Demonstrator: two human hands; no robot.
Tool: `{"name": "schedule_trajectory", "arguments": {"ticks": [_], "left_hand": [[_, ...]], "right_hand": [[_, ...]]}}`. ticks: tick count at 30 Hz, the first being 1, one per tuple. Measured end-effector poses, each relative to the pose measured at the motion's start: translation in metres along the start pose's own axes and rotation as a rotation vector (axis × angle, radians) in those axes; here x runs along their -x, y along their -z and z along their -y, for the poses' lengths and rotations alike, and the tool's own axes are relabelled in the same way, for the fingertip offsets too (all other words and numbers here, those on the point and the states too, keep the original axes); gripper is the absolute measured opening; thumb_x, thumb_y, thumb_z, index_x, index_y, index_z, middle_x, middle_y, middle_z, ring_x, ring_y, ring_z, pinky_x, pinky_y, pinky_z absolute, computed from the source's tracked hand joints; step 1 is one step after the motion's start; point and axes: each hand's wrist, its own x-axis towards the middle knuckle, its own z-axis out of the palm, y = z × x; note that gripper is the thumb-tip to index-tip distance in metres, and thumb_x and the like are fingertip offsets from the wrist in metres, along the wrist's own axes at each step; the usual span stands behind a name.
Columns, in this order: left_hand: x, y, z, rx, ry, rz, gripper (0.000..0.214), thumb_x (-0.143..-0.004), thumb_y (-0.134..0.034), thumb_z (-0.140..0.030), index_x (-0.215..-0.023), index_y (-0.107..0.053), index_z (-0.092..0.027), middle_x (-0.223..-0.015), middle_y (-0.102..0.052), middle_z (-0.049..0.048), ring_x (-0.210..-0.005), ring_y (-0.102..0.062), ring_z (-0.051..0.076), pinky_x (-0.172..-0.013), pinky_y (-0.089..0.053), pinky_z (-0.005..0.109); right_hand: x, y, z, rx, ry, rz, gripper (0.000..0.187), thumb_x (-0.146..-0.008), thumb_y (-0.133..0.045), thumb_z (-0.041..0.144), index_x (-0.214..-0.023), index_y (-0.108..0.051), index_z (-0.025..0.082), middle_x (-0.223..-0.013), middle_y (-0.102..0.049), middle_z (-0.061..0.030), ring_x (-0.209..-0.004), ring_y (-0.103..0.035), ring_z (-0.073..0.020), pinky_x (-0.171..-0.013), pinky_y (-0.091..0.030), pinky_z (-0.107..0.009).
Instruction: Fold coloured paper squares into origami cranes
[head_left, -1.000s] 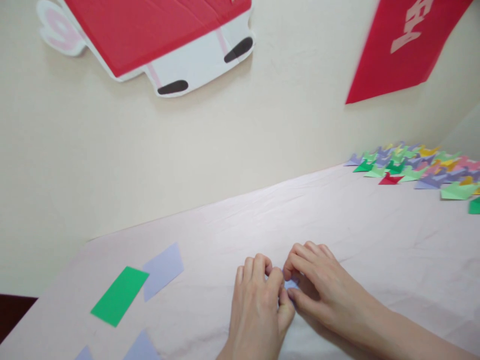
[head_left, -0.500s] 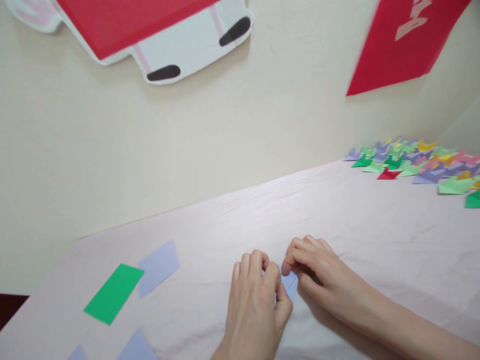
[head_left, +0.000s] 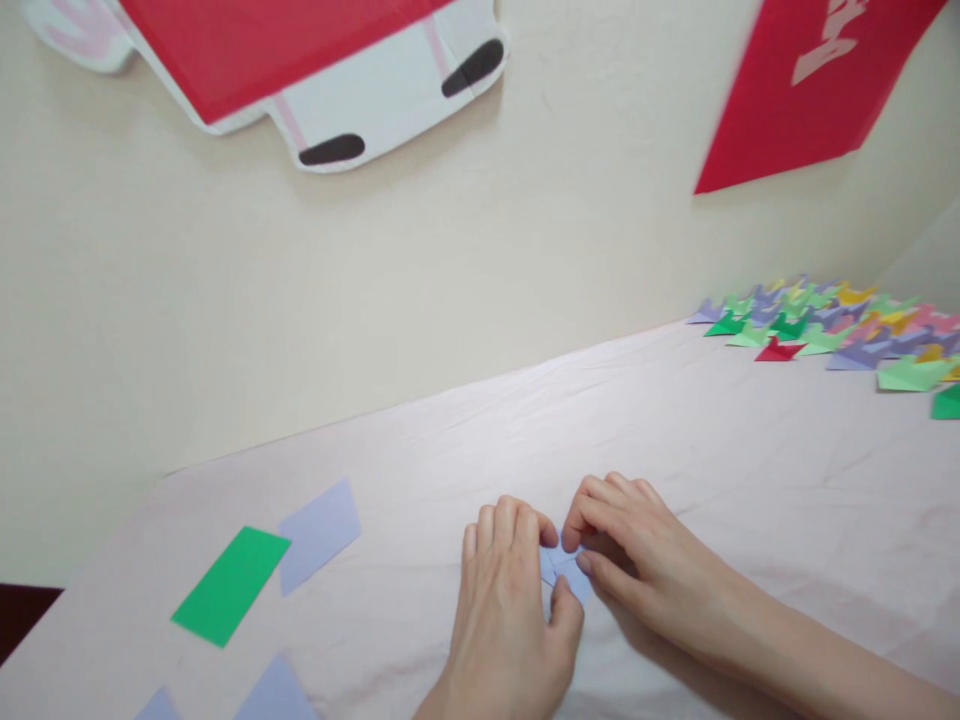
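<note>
A small piece of pale blue paper [head_left: 564, 568] with fold creases lies on the cloth-covered table between my hands. My left hand [head_left: 510, 590] grips its left side, index finger at the upper edge and thumb pressed on the lower part. From the right, my right hand [head_left: 634, 540] holds the paper between curled index finger and thumb near its upper right corner. Part of the paper is hidden under my fingers.
On the left lie a green paper rectangle [head_left: 231, 588], a lavender sheet [head_left: 322, 535] partly under it, and more lavender paper [head_left: 276, 692] at the bottom edge. Several folded paper pieces [head_left: 821, 325] stand at the far right. Behind rises a wall [head_left: 450, 270] with red decorations.
My left index finger and thumb have spread apart, showing more of the creased blue paper. My right thumb has shifted left onto the paper.
</note>
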Motion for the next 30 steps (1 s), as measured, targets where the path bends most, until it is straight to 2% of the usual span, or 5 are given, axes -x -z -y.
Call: {"name": "schedule_trajectory", "arguments": {"ticks": [9, 14, 19, 25, 30], "left_hand": [[0.002, -0.007, 0.003, 0.069, -0.022, -0.084, 0.039, -0.070, -0.048, -0.009, -0.106, -0.048, -0.023, -0.108, -0.051, 0.0083, -0.102, -0.047, 0.028, -0.090, -0.039, 0.045], [0.003, -0.009, 0.005, 0.143, -0.030, -0.116, 0.028, -0.071, -0.051, -0.006, -0.093, -0.046, -0.023, -0.102, -0.053, 0.0063, -0.096, -0.051, 0.025, -0.085, -0.042, 0.042], [0.004, -0.009, 0.009, 0.263, -0.014, -0.118, 0.036, -0.073, -0.053, -0.005, -0.103, -0.048, -0.024, -0.099, -0.055, 0.0045, -0.095, -0.053, 0.023, -0.084, -0.046, 0.038], [0.005, -0.010, 0.009, 0.245, -0.034, -0.171, 0.051, -0.073, -0.057, -0.006, -0.120, -0.050, -0.024, -0.120, -0.051, 0.0091, -0.115, -0.047, 0.027, -0.098, -0.043, 0.045], [0.003, -0.002, 0.007, 0.175, -0.059, -0.106, 0.022, -0.077, -0.060, -0.008, -0.094, -0.059, -0.023, -0.101, -0.058, 0.0055, -0.101, -0.052, 0.025, -0.087, -0.044, 0.041]], "right_hand": [[0.001, 0.000, -0.006, -0.016, 0.053, 0.012, 0.028, -0.080, -0.046, -0.005, -0.085, -0.057, 0.020, -0.090, -0.060, -0.0019, -0.088, -0.052, -0.0210, -0.079, -0.037, -0.038], [0.005, 0.001, -0.004, 0.005, 0.072, -0.065, 0.019, -0.084, -0.054, 0.007, -0.095, -0.057, 0.022, -0.103, -0.059, -0.0051, -0.098, -0.050, -0.0237, -0.086, -0.040, -0.041], [0.007, 0.000, -0.002, 0.045, 0.024, -0.082, 0.017, -0.080, -0.064, 0.015, -0.093, -0.057, 0.022, -0.109, -0.057, -0.0065, -0.104, -0.048, -0.0261, -0.089, -0.041, -0.044], [0.005, 0.001, -0.002, -0.023, 0.091, -0.076, 0.015, -0.081, -0.058, 0.009, -0.086, -0.057, 0.023, -0.103, -0.061, -0.0041, -0.099, -0.053, -0.0231, -0.087, -0.044, -0.039], [0.005, 0.004, -0.003, -0.149, 0.128, -0.029, 0.010, -0.087, -0.055, 0.013, -0.084, -0.056, 0.023, -0.090, -0.063, -0.0016, -0.091, -0.056, -0.0203, -0.085, -0.044, -0.037]]}}
